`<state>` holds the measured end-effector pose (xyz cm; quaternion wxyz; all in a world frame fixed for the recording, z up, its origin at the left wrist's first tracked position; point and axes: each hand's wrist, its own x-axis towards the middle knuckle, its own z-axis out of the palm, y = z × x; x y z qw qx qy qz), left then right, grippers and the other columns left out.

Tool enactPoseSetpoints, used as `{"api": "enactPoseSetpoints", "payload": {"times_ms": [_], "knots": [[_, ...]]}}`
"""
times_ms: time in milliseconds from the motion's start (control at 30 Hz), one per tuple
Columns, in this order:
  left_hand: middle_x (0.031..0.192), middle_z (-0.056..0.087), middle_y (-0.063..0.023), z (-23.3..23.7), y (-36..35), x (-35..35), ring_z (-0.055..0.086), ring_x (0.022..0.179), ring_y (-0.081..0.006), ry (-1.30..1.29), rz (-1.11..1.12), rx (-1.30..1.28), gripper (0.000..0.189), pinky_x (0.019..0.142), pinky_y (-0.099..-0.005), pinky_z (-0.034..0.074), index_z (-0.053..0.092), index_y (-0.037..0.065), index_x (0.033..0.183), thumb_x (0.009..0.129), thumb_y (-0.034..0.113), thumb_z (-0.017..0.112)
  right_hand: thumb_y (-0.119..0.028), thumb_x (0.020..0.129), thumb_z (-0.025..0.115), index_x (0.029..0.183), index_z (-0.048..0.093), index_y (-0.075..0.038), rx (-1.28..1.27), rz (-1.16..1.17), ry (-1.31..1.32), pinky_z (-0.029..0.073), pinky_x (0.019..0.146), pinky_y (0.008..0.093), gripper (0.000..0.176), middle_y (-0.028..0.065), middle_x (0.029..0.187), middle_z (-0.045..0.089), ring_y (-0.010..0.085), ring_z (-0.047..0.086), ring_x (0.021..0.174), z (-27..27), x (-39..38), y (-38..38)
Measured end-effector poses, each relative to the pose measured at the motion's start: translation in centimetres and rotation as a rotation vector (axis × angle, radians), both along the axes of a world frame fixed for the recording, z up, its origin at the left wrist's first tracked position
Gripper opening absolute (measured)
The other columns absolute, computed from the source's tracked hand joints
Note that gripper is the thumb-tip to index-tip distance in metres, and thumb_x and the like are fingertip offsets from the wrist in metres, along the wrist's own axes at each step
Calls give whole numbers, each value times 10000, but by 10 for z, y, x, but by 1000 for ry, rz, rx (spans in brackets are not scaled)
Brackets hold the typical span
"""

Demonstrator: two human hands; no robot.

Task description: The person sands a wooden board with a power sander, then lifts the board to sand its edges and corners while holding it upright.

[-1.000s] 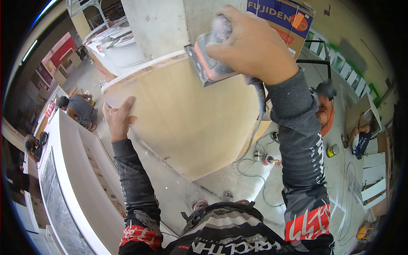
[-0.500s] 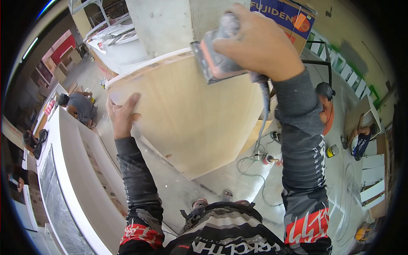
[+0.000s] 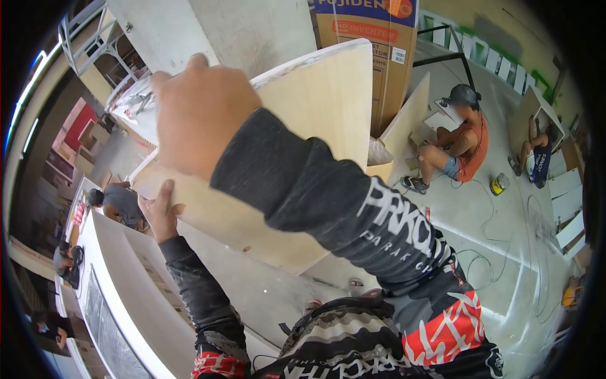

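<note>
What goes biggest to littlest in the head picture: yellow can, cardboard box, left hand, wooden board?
1. Wooden board, even partly hidden
2. Cardboard box, cut off at the top
3. Left hand
4. Yellow can

The blurred right hand (image 3: 201,120) hides its own grip.

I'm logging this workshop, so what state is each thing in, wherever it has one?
Wood panel: unpainted, gripped at its edge.
Left hand: closed on the panel, thumb on its face.
Right hand: raised; what it holds is hidden.
Inverter carton: standing upright; top out of view.
Yellow can: standing on the floor; lid unclear.
Ceiling light: lit.
</note>
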<state>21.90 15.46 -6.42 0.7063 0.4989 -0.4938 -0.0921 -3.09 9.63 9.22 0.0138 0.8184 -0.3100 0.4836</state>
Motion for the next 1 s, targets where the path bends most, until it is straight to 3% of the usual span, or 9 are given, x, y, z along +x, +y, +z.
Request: {"api": "enactPoseSetpoints", "payload": {"times_ms": [100, 267, 367, 433, 533, 600, 833, 933, 1000], "knots": [[1190, 674, -140, -1, 2, 1, 677, 1034, -212, 15, -7, 15, 576, 931, -337, 538, 522, -59, 1310, 864, 172, 805, -262, 802, 708, 1109, 694, -50, 21, -24, 97, 582, 775, 404, 374, 208, 957, 679, 325, 728, 891, 6, -34, -23], [1184, 674, -140, 0, 5, 1, 675, 1045, -216, 28, 10, 33, 590, 939, -339, 536, 519, -61, 1317, 857, 170, 807, -246, 727, 723, 1058, 685, -33, -8, -18, 99, 590, 728, 469, 395, 231, 888, 697, 386, 712, 836, 10, -90, -67], [1186, 675, -142, -3, 4, 2, 677, 1043, -217, 62, 7, 21, 587, 935, -338, 540, 522, -63, 1317, 854, 161, 806, -346, 823, 692, 1190, 617, 58, 133, -89, 180, 561, 845, 501, 550, 321, 1005, 691, 472, 688, 927, 17, -122, -81], [1187, 675, -143, -3, 4, 0, 678, 1042, -217, 67, 28, 14, 585, 931, -338, 542, 524, -64, 1315, 853, 158, 805, -354, 814, 702, 1214, 627, 45, 121, -253, 189, 557, 866, 487, 570, 324, 1033, 685, 464, 689, 950, 16, -142, -88], [1191, 675, -145, -2, 5, -1, 682, 1032, -215, 76, 41, 17, 583, 921, -338, 547, 527, -63, 1314, 851, 157, 805, -399, 739, 770, 1268, 646, -94, 9, -202, 184, 566, 856, 449, 624, 202, 1107, 730, 387, 709, 981, -1, -171, -144], [1188, 680, -147, -3, 4, -1, 688, 1016, -217, 77, 30, 23, 584, 918, -338, 550, 528, -63, 1316, 849, 150, 806, -416, 742, 777, 1285, 635, -102, 51, -192, 168, 560, 873, 436, 643, 204, 1111, 726, 377, 709, 985, -3, -192, -163], [1193, 664, -120, -2, 4, -4, 662, 1044, -202, 66, 35, 58, 624, 924, -327, 529, 541, -48, 1312, 851, 271, 812, -376, 751, 781, 1303, 618, -75, 131, -189, 136, 550, 899, 414, 649, 213, 1118, 718, 358, 708, 1008, 2, -198, -160], [1197, 666, -124, -4, 5, -1, 668, 1040, -207, 37, 24, 32, 612, 928, -332, 532, 539, -49, 1314, 854, 250, 808, -369, 750, 783, 1295, 619, -59, 70, -119, 132, 550, 884, 418, 648, 231, 1103, 712, 369, 705, 986, 0, -175, -139], [1172, 696, -141, -6, 4, 2, 698, 1005, -204, 99, -5, -5, 523, 885, -324, 563, 564, -51, 1278, 838, 89, 809, -368, 745, 773, 1278, 626, -56, 44, -81, 136, 549, 863, 442, 635, 261, 1067, 701, 411, 694, 964, -1, -157, -124]]}}
